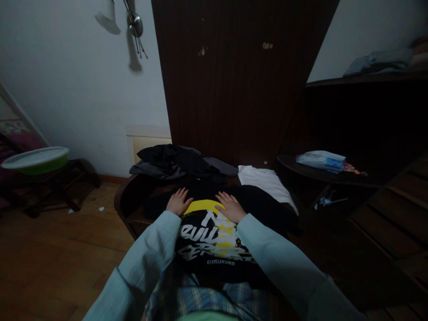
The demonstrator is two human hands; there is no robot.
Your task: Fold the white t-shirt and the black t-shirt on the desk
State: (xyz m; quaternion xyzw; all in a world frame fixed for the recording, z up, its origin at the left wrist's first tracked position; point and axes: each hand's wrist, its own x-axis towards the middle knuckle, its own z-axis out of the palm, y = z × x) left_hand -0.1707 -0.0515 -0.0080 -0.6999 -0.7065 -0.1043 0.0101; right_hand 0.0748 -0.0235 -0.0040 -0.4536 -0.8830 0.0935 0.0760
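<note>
Dark wooden worktop (124, 200) covered by printed black shirt (209, 243)

The background is filled by a pale wall (76, 89), against which a tall, dark wooden panel (230, 98) is set, its surface marked by two chipped spots. A floor of brown boards (93, 249) is seen at left. The worktop, edged at left by a raised, rounded rim, is placed in front of the panel, and across it the black shirt is spread, its print of white lettering and a yellow band turned up.

The shirt is reached over by two arms clad in pale sleeves (284, 263); plaid cloth (217, 296) is seen at the bottom edge. Behind the shirt, dark clothes (180, 160) are heaped on the far left of the worktop, while a white cloth (265, 183) is laid at the far right, partly overlapped by black fabric. At left, a green basin (50, 165) is held up by a low, dark stool (76, 171). At right, a blue-and-white packet (321, 160) is carried by a curved shelf (334, 175).

The left hand (179, 203) is placed palm down by the left end of the yellow band, the right hand (232, 207) near its right end; both are flattened on the shirt, fingers extended and slightly parted.

A white scrap (101, 208) is seen on the floor.
</note>
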